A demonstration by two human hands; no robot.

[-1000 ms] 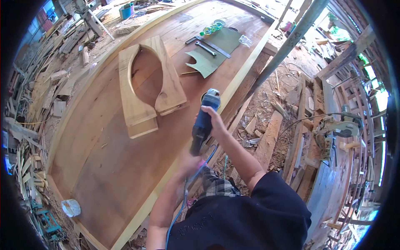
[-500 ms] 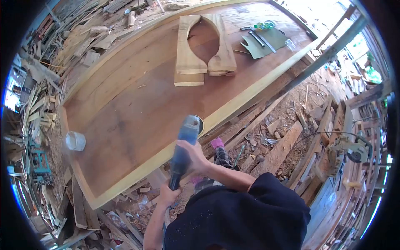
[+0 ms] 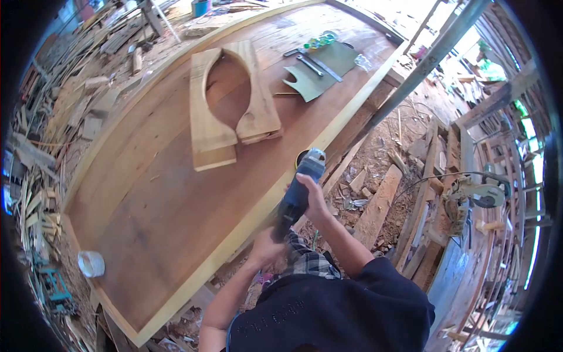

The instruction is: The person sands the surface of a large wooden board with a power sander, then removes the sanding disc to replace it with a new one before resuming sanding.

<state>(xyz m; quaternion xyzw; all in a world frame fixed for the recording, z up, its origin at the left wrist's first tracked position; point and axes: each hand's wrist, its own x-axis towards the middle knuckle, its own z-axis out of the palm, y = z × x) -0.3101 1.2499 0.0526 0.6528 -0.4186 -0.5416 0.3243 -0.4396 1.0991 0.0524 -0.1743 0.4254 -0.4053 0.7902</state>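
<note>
A dark blue angle grinder (image 3: 296, 199) is held over the near edge of the large wooden panel, its round disc end at the pale edge strip (image 3: 267, 202). My right hand (image 3: 312, 199) is wrapped round the grinder's body near its head. Lower down, my left hand (image 3: 268, 247) is closed on the rear handle, slightly blurred. Curved wooden pieces (image 3: 211, 141) lie on the brown panel (image 3: 158, 217), beyond the grinder and to its left, with an oval gap between them.
Sandpaper (image 3: 319, 85), a wrench (image 3: 309, 65) and a green bottle (image 3: 321, 41) lie on the panel's far part. A clear cup (image 3: 91, 264) stands at the left corner. A metal pole (image 3: 425, 67) slants at right. A circular saw (image 3: 484, 190) rests among planks.
The grinder and both hands have moved right and farther up along the panel's edge. The view has shifted, so the curved pieces appear farther left and lower.
</note>
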